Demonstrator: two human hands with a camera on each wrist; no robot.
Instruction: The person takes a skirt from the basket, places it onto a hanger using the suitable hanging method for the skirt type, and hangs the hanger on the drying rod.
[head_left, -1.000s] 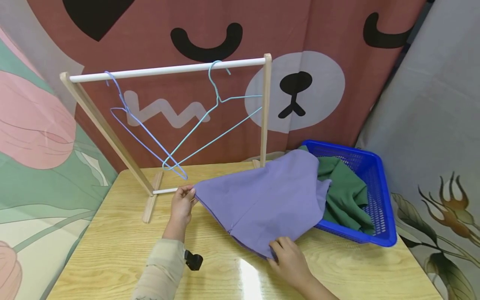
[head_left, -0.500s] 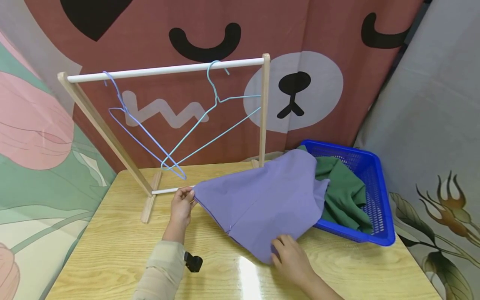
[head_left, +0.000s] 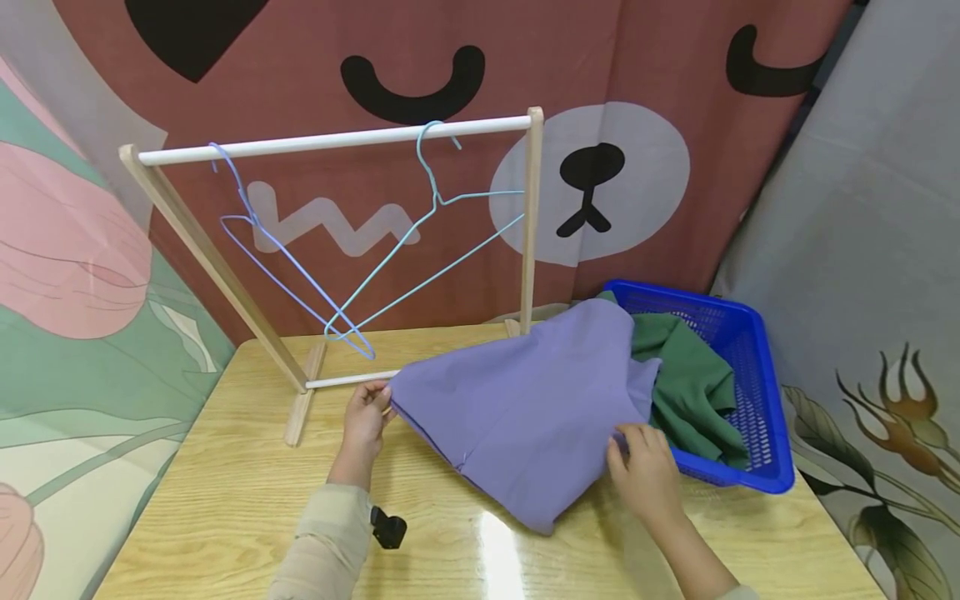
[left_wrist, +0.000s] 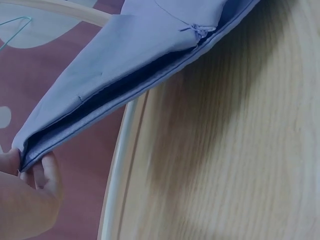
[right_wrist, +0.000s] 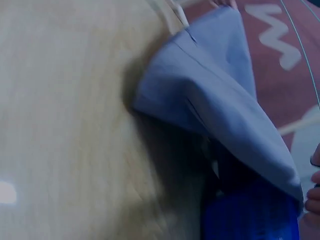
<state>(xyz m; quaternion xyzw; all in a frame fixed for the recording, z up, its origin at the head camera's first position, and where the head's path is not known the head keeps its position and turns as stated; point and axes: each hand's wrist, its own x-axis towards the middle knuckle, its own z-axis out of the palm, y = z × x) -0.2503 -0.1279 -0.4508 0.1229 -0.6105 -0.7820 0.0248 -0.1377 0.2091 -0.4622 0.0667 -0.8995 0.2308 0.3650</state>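
A purple garment (head_left: 525, 408) with an open hem and a centre seam stretches from the left hand across to the basket in the head view. My left hand (head_left: 365, 419) pinches its left hem corner between thumb and fingers; the left wrist view shows the two layers of the hem parted (left_wrist: 115, 92) beside that grip. On the garment's right edge, my right hand (head_left: 647, 471) pinches the cloth just in front of the basket. The lower corner of the garment (right_wrist: 145, 100) droops toward the table between the hands.
A blue basket (head_left: 772, 417) stands at the right, with a green cloth (head_left: 693, 392) in it. Behind the hands, a wooden rack (head_left: 531, 225) carries a purple hanger (head_left: 288, 258) and a turquoise hanger (head_left: 390, 258) on its white bar. A patterned curtain (head_left: 300, 50) backs the wooden table (head_left: 225, 500).
My right hand has let go of the lower corner and moved right and away from me to the garment's right edge. The left hand stays nearly still.
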